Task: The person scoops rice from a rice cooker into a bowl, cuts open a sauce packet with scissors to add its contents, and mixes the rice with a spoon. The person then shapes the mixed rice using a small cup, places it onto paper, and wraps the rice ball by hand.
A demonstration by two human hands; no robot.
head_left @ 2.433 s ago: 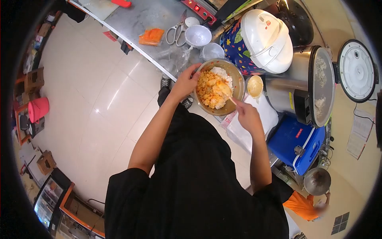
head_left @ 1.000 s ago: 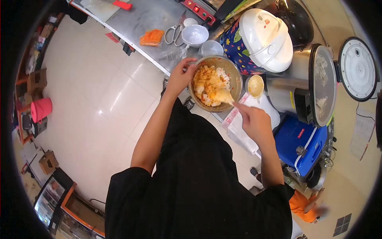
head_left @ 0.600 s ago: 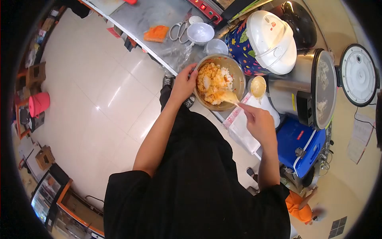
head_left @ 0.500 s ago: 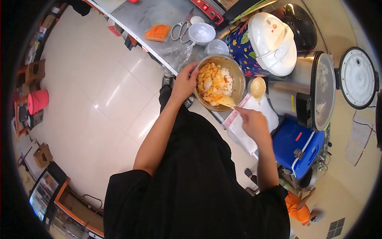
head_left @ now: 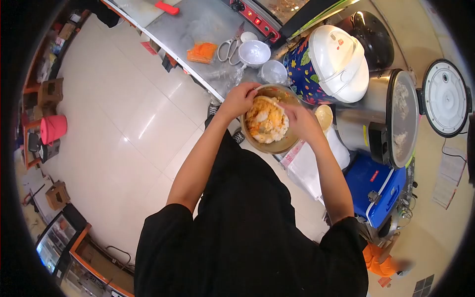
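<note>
Head view. Food was being worked in a metal bowl [head_left: 284, 146] near the edge of the counter [head_left: 190, 24], to judge by the posture. The left hand [head_left: 239, 102] held the bowl by its rim; the right hand [head_left: 303, 122] reached over the opposite side, blurred, its fingers drawn narrow, and whether they held a utensil could not be told. Continued working of the contents would call for a steady rim and short strokes kept inside the wall. The bowl contained a mixture [head_left: 267, 121] of white and orange portions, unevenly blended. Beside it stood a small yellowish cup [head_left: 324, 117] and two small pale bowls, one upper [head_left: 255, 52] and one lower [head_left: 273, 72], their contents unclear. Farther along were a leaf-patterned container [head_left: 303, 74] with a white lid [head_left: 332, 62], a steel cooker [head_left: 354, 123] bearing white residue, and a blue cooler [head_left: 368, 185], closed.
</note>
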